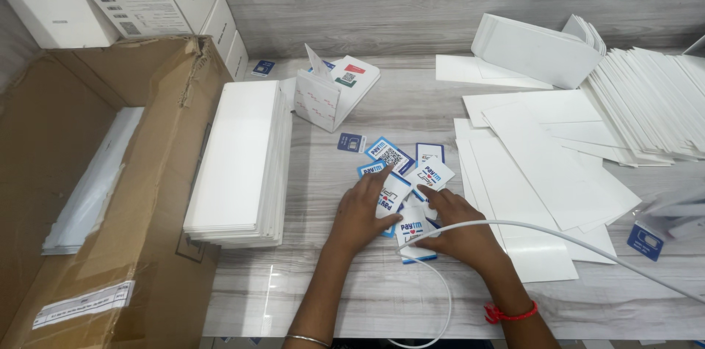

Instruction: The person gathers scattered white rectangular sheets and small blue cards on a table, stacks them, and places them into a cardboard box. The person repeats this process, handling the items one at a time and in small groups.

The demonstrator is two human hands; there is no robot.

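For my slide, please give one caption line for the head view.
Both hands, left hand and right hand, gather small blue-and-white printed cards on a grey wood-grain table.

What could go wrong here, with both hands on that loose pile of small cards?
The white cable lies across the right hand and could drag the small cards as that hand moves. The left hand presses overlapping cards, so some may slide toward the white sheets and get mixed in.
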